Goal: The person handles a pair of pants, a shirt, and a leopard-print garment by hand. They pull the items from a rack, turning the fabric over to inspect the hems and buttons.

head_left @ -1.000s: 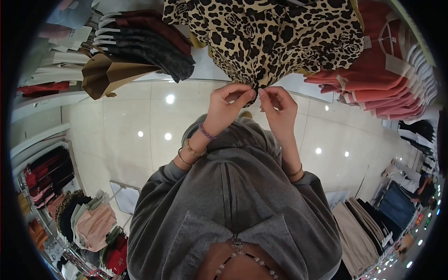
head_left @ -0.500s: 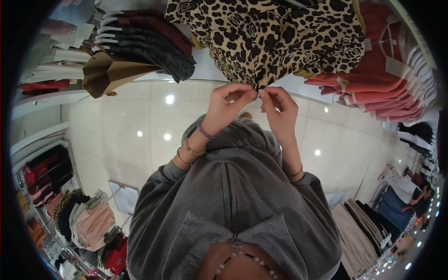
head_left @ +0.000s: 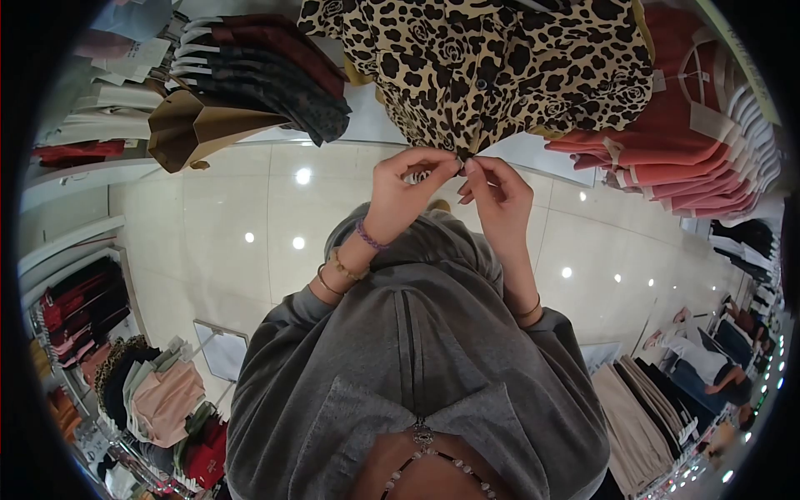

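The left hand point(head_left: 404, 193) and the right hand point(head_left: 498, 193) are both reaching up to the lowest edge of a leopard-print blouse point(head_left: 492, 67), which is hanging directly above the fingers. The garment is showing a tan ground scattered with black blotches and rose-shaped markings, and a row of small dark buttons is running down its front toward the point where the fingertips are meeting. The left fingers point(head_left: 446, 169) are closing narrowly on the hem, thumb against forefinger, and the right fingers point(head_left: 472, 168) are pinching the same spot from the other side, so the two hands are almost touching there. What exactly is sitting between the fingertips is too small to tell.

Beyond the left fingers, dark folded garments point(head_left: 267, 75) are hanging in a row, with a brown paper bag point(head_left: 196, 129) just beside them. Beyond the right fingers, coral-red tops point(head_left: 683, 142) are hanging close together. Below the fingers, the glossy tiled floor point(head_left: 225, 233) is reflecting ceiling lights, and the person's grey sweater point(head_left: 417, 367) is filling the lower part of the view.
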